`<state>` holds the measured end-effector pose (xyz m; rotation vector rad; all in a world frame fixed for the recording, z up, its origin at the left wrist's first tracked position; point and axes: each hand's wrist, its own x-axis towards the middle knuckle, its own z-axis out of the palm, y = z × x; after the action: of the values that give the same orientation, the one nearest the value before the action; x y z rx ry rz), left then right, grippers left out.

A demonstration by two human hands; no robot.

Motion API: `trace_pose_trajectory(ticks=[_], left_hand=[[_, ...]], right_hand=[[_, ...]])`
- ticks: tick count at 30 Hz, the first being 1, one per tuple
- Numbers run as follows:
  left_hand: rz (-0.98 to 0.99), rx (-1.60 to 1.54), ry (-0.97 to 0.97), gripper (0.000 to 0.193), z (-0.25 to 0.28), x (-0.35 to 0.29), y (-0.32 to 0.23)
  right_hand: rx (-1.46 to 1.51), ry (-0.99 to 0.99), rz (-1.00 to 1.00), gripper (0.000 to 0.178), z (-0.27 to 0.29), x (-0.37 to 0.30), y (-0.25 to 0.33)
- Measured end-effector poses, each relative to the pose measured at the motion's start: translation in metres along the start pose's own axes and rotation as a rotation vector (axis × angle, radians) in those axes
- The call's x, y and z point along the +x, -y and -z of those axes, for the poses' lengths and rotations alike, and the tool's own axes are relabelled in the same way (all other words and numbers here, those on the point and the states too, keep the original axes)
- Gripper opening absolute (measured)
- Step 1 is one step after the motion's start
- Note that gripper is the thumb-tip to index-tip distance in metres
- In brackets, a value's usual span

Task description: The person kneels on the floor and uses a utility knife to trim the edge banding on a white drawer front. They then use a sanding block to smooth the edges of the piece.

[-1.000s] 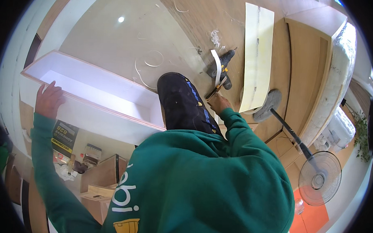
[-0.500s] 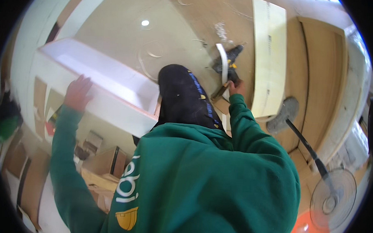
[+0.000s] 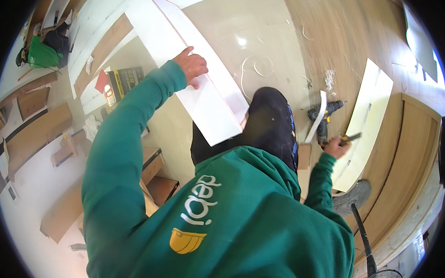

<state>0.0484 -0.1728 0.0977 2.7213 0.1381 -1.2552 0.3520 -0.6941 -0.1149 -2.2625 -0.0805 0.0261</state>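
A long white open box (image 3: pixel 211 109), drawer-like, slants across the floor with its near end against my dark-trousered knee. My left hand (image 3: pixel 189 68) grips the upper edge of its side wall, thumb on the outer face and fingers over the rim. To the right, my right hand (image 3: pixel 336 147) is closed around a small black-and-yellow hand tool (image 3: pixel 350 138), whose exact kind I cannot make out. A black-and-yellow cordless drill (image 3: pixel 325 118) lies just beyond that hand. Beside the drill is a curved white strip (image 3: pixel 317 118).
A pale yellow panel (image 3: pixel 367 119) lies at the right, near a fan's base (image 3: pixel 352 195). At the left are a black-and-yellow package (image 3: pixel 126 81) and several brown boards (image 3: pixel 39 132). Farther off, a person in green (image 3: pixel 44 52) is down at floor level. Thin offcuts litter the floor.
My right hand has lifted the black-and-yellow tool away from beside the drill, moving right. My left hand has shifted along the box wall toward its rim. The view has turned.
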Motion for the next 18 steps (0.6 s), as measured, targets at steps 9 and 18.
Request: trace_pose_trajectory(ticks=[9, 18], left_hand=[[0.220, 0.053, -0.112, 0.096, 0.008, 0.004, 0.158], [0.090, -0.011, -0.037, 0.088, 0.002, 0.003, 0.199]], right_hand=[[0.281, 1.184, -0.171, 0.056, -0.026, -0.135, 0.299], [-0.131, 1.345, 0.067, 0.045, -0.089, -0.182, 0.321]])
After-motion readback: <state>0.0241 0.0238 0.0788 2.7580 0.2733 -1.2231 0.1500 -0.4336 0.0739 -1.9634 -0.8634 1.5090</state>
